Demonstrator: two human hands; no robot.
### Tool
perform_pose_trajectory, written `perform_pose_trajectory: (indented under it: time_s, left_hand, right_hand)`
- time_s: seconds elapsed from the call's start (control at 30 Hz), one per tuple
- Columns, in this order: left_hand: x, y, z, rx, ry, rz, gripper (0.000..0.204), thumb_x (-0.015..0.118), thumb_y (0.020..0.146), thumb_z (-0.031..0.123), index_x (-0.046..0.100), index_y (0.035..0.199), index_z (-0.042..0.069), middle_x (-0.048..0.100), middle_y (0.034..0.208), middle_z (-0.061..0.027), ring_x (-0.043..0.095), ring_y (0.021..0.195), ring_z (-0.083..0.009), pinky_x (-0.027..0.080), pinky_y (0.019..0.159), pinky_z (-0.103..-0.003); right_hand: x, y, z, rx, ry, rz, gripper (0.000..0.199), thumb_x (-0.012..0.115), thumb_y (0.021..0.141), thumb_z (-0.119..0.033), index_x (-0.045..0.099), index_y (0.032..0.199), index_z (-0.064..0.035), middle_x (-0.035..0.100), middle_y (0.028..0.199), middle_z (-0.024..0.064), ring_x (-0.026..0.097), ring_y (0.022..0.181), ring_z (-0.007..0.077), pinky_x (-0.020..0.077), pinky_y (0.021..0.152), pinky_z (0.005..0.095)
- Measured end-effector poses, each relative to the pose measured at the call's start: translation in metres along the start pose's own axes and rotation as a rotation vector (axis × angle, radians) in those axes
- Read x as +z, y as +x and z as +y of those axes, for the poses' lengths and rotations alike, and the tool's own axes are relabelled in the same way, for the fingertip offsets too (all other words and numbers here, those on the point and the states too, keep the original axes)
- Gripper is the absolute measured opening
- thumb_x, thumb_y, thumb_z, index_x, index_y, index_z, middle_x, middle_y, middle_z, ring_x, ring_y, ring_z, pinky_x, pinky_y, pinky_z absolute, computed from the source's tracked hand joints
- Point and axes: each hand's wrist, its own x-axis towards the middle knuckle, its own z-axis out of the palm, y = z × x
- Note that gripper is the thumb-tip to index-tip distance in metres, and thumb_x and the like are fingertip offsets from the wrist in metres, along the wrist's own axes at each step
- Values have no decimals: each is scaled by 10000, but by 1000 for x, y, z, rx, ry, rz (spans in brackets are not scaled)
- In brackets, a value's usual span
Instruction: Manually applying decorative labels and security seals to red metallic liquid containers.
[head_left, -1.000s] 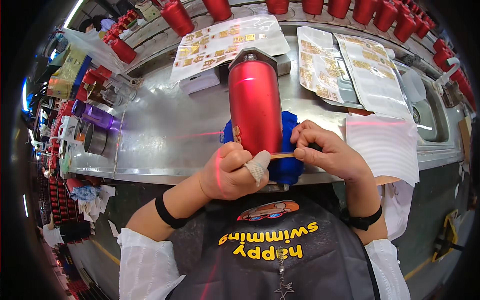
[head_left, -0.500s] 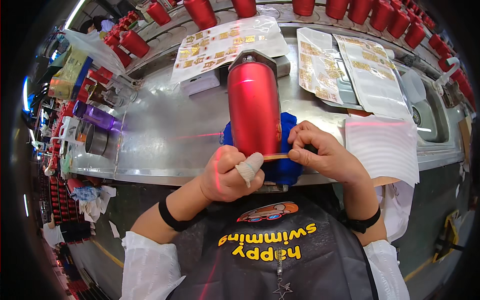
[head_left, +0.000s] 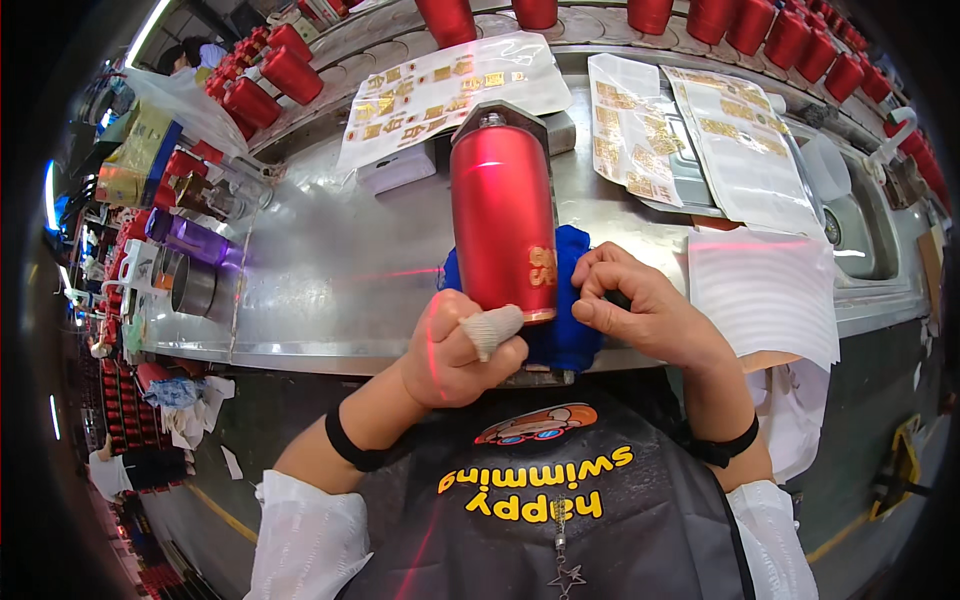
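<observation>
A glossy red metal bottle (head_left: pixel 500 210) lies with its neck pointing away from me, partly over a bunched blue cloth (head_left: pixel 572 250). Its neck end rests by a dark angular support (head_left: pixel 540 125). Gold lettering and a thin gold line show near its base. My left hand (head_left: pixel 455 350) is closed round the bottle's lower left end, a pale cloth cover on one digit pressed against the base. Beside the cloth, just right of the bottle, my right hand (head_left: pixel 640 305) is curled, thumb and forefinger close together. Whatever it may pinch is too small to see.
Clear sheets with gold decals (head_left: pixel 450 90) lie on the steel table (head_left: pixel 330 250), with more decal sheets (head_left: pixel 740 140) at right. White foam sheets (head_left: pixel 760 290) overhang the front right edge. A sink (head_left: pixel 865 235), purple bottle (head_left: pixel 190 235) and a conveyor of red bottles (head_left: pixel 650 15) surround the table.
The bottle has turned, bringing gold lettering into sight. The thin gold strip stretched between the base and my right hand no longer shows there. Bottles on the conveyor have shifted right.
</observation>
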Motion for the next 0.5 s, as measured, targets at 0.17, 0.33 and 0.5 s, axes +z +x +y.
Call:
perform_pose_trajectory:
  time_s: [0.17,0.33,0.5]
  left_hand:
    - [10,-5,2,-23,43,71,191,698,535,63,630,699,134,602,1077,-12,471,828,-211,384,604,-348]
    - [8,1,3,-26,64,28,232,708,508,107,655,729,151,607,1081,4,470,851,-200,387,636,-333]
    - [3,18,7,74,173,-13,319,722,493,136,696,809,178,607,1107,22,448,895,-185,384,712,-340]
  right_hand:
    - [-1,-1,-1,5,-33,-4,216,670,901,-201,547,801,-55,501,1033,56,464,956,149,377,865,276]
    - [1,-2,-1,-16,-41,21,213,669,902,-203,552,805,-54,504,1038,54,466,944,143,382,856,272]
    - [0,-3,-4,59,-6,16,201,671,900,-193,551,824,-51,508,1054,52,472,967,149,380,878,270]
